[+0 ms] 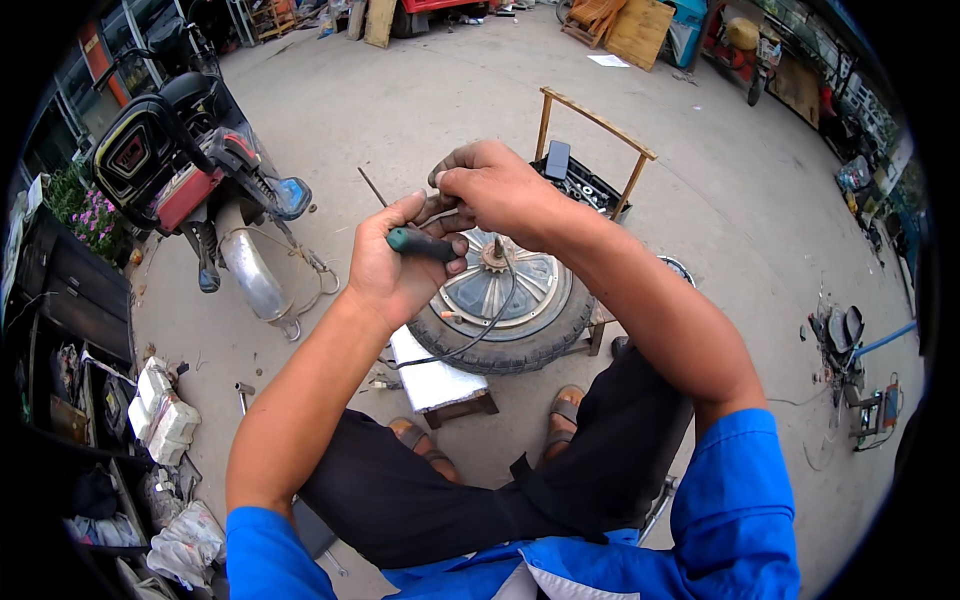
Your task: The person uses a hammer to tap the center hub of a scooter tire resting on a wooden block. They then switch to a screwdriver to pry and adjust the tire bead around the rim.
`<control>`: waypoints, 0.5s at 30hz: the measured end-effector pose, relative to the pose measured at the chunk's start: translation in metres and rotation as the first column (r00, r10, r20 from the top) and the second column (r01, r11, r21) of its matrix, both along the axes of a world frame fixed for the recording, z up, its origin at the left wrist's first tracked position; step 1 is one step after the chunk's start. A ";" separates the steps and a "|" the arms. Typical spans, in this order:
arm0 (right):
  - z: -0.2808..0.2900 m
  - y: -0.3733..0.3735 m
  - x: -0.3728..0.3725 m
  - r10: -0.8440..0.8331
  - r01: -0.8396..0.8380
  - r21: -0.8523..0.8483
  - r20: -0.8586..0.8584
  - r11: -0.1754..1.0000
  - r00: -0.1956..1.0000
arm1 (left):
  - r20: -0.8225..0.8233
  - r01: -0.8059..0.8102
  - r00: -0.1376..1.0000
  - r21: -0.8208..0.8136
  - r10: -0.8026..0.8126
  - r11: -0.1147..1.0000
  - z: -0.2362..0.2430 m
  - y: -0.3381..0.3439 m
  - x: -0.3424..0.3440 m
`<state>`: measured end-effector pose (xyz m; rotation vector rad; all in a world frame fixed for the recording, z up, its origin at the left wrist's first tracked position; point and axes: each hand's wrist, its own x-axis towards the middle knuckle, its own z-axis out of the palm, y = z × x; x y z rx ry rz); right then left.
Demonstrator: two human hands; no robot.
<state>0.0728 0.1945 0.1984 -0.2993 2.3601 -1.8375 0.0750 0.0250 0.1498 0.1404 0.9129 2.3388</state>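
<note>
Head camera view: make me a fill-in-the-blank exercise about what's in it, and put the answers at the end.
The handle in the left hand has a ____ end.
The upright frame beyond the wheel is made of ____.
The person's sleeves are ____.
The black-backed scooter stands on the picture's ____ side.

Missing words: green; wood; blue; left.

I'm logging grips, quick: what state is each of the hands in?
Left hand: closed around a green-handled tool.
Right hand: curled; whether it holds anything cannot be told.
</note>
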 end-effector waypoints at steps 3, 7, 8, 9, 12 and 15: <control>0.002 0.028 0.007 -0.070 0.076 -0.062 0.086 0.995 0.994 | -0.017 -0.015 1.000 -0.018 0.014 1.000 -0.007 -0.010 -0.003; -0.030 0.094 -0.010 -0.192 0.227 -0.148 0.217 0.963 0.957 | -0.072 -0.054 0.996 -0.057 0.050 0.997 -0.016 -0.024 -0.019; -0.038 0.107 -0.013 -0.200 0.250 -0.161 0.274 0.955 0.941 | -0.076 -0.072 0.995 -0.076 0.066 0.995 -0.020 -0.028 -0.024; -0.050 0.119 -0.015 -0.234 0.291 -0.154 0.305 0.944 0.923 | -0.084 -0.082 0.994 -0.090 0.075 0.993 -0.023 -0.029 -0.029; -0.097 0.145 -0.022 -0.288 0.368 -0.147 0.389 0.918 0.875 | -0.079 -0.098 0.993 -0.122 0.089 0.988 -0.035 -0.033 -0.041; -0.133 0.159 -0.028 -0.297 0.383 -0.135 0.421 0.914 0.857 | -0.061 -0.118 0.992 -0.165 0.109 0.979 -0.049 -0.034 -0.048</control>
